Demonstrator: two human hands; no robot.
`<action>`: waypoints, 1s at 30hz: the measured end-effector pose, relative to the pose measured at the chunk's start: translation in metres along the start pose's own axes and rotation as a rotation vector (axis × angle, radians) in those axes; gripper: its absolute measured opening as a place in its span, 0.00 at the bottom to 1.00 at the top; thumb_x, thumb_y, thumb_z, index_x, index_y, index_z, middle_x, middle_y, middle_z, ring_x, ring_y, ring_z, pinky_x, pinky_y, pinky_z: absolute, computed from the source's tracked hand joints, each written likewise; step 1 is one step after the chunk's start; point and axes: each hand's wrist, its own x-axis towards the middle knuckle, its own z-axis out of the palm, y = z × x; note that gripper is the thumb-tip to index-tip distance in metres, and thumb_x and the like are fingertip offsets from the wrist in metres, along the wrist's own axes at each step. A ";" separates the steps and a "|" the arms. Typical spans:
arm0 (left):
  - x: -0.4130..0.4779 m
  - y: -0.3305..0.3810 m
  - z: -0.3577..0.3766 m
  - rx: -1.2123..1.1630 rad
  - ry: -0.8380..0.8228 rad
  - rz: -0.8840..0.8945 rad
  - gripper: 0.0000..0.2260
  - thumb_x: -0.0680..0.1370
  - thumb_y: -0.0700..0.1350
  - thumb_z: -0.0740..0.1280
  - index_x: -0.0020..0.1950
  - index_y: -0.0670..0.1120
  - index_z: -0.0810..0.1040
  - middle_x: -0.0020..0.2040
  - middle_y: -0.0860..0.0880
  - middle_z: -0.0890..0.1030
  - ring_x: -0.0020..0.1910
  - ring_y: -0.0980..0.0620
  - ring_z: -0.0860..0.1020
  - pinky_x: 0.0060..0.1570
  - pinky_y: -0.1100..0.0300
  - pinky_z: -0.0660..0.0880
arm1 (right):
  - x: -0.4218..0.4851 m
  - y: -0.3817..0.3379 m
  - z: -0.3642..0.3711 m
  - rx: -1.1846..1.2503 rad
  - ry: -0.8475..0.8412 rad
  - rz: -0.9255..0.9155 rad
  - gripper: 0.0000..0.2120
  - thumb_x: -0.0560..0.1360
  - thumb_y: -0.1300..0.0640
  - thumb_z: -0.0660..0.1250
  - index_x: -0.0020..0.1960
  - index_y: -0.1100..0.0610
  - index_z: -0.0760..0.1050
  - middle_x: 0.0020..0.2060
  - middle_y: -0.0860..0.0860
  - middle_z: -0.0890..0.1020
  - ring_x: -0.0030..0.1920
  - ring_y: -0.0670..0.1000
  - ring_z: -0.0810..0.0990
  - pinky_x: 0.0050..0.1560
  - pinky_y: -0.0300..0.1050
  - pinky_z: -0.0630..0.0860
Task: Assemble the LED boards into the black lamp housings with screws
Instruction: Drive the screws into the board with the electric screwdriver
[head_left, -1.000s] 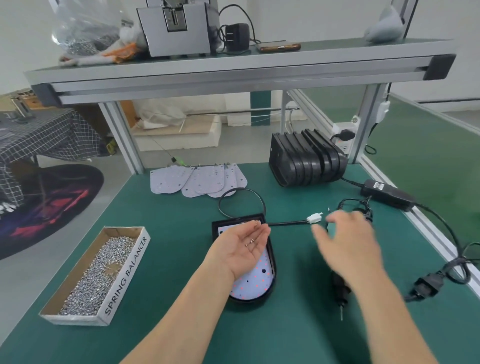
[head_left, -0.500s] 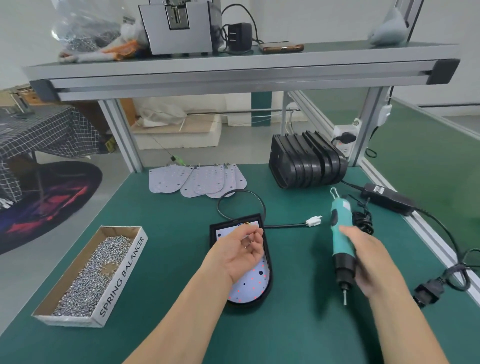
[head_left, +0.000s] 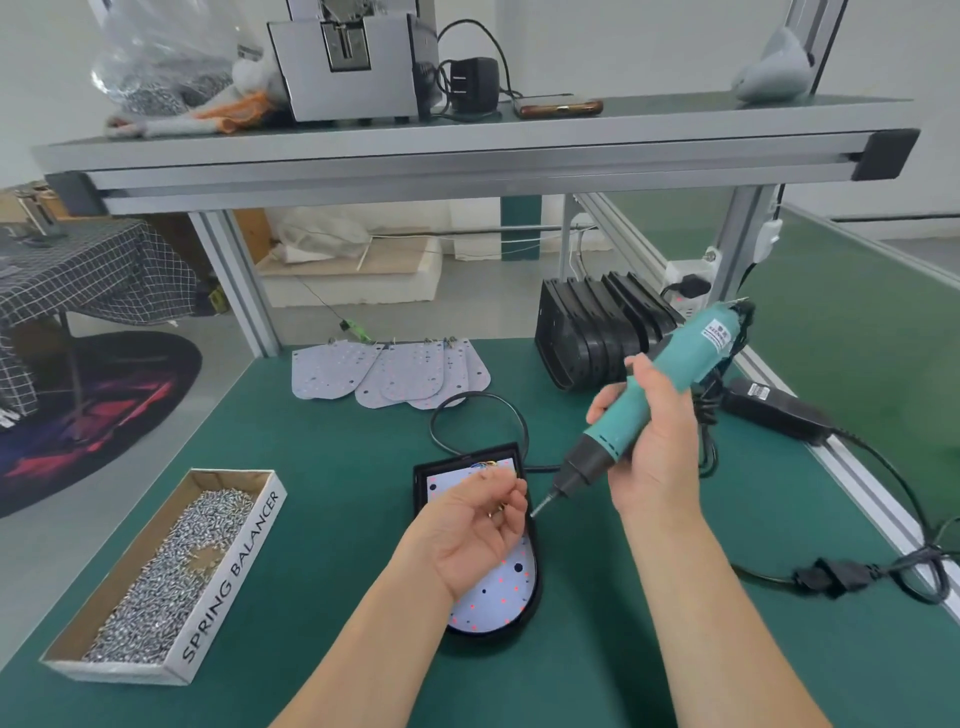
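On my feed, R hand (head_left: 654, 447) gripped the screwdriver (head_left: 670, 379), bit angled down-left twd L hand (head_left: 467, 525). That hand was palm-up, fingers curled round a few screws (head_left: 496, 512), above the LED board (head_left: 493, 597) seated in the black housing (head_left: 537, 587), mid-table (head_left: 337, 467). Screw box (head_left: 156, 571) lay left; spare boards (head_left: 395, 371) and housing stack (head_left: 592, 338) behind.

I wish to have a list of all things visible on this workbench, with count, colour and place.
lamp housing: one, black, centre of green table
LED board: one, white, inside that housing
spare housings: several, black, stacked back right
spare LED boards: several, white, fanned at back edge
screw box: one, cardboard, front left, full of silver screws
power adapter: one, black, right edge
machine: one, grey, upper shelf
screwdriver: one, teal, tilted above the table
left hand: one, palm up, fingers curled, above the LED board
right hand: one, grips the screwdriver
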 end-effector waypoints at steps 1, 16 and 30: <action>0.001 -0.001 -0.002 -0.002 -0.018 0.009 0.07 0.76 0.30 0.65 0.51 0.36 0.81 0.38 0.41 0.81 0.30 0.51 0.79 0.29 0.63 0.78 | 0.003 0.002 0.003 -0.003 0.007 0.001 0.11 0.76 0.54 0.70 0.53 0.53 0.69 0.29 0.48 0.77 0.28 0.50 0.76 0.32 0.41 0.76; -0.005 -0.001 0.001 -0.079 0.021 0.021 0.10 0.68 0.33 0.72 0.47 0.33 0.84 0.38 0.42 0.82 0.30 0.53 0.80 0.28 0.66 0.78 | 0.012 0.013 0.019 -0.011 0.273 -0.167 0.08 0.69 0.59 0.72 0.46 0.54 0.75 0.29 0.46 0.75 0.28 0.47 0.72 0.31 0.39 0.72; -0.005 -0.001 -0.002 -0.098 0.014 0.040 0.11 0.67 0.29 0.68 0.49 0.32 0.81 0.42 0.38 0.84 0.32 0.48 0.83 0.31 0.63 0.81 | 0.009 0.023 0.028 -0.103 0.362 -0.265 0.10 0.70 0.56 0.74 0.45 0.53 0.73 0.34 0.52 0.76 0.31 0.52 0.74 0.35 0.44 0.75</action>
